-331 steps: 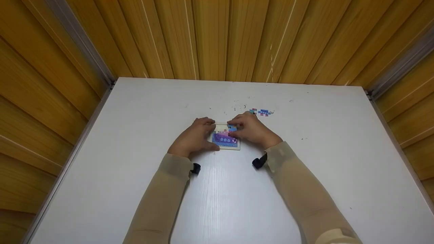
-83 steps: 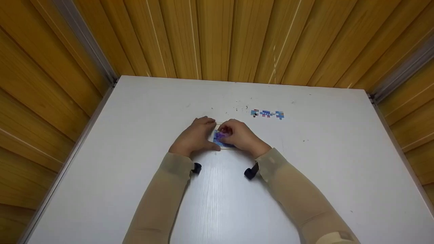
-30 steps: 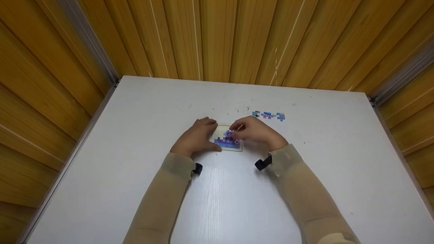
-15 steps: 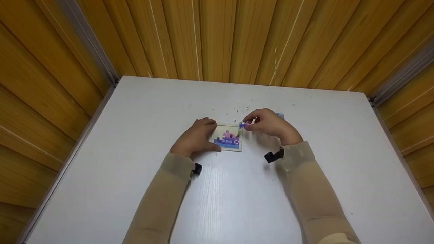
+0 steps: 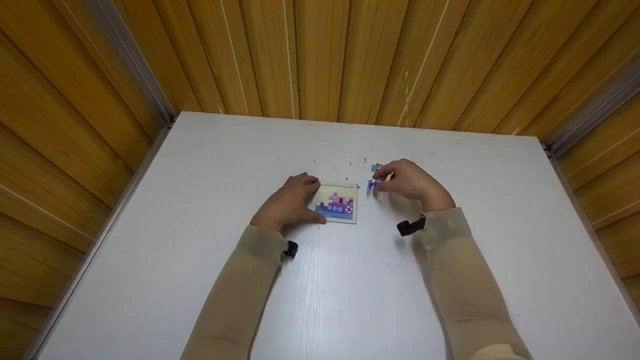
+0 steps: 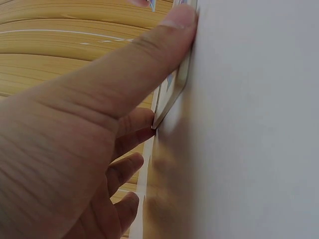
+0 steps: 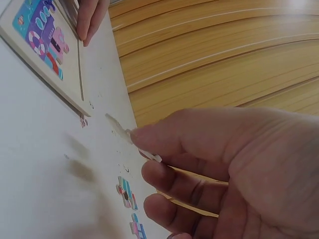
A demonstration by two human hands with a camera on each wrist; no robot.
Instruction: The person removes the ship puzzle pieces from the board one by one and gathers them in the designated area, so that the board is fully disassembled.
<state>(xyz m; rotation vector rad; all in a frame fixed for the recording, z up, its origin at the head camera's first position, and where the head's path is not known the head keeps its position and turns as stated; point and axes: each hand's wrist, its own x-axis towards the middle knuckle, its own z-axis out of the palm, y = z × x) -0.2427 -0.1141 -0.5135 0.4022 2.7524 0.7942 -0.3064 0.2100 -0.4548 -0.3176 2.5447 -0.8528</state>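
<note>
A small framed jigsaw board [image 5: 356,204] lies mid-table, its lower part filled with a purple and pink ship picture and its upper part bare cream. My left hand [image 5: 287,204] grips the board's left side, thumb [image 6: 174,22] at the near edge and fingers at the far corner. To the right of the board, my right hand [image 5: 412,184] pinches a blue, purple and pink jigsaw piece [image 5: 372,184] between thumb and fingers, above the table. In the right wrist view this piece [image 7: 117,128] shows pale and nearly edge-on.
Loose jigsaw pieces, one teal and red [image 5: 376,167] and one blue and pink [image 7: 137,228], lie on the white table [image 5: 310,300] behind and below the right hand. Dark specks dot the surface near the board. Yellow wood-look panels [image 5: 320,60] stand behind the table.
My right hand has lifted the pinched piece off the board's upper part and carried it right, past the board's edge. The left hand stays at the board's left side.
</note>
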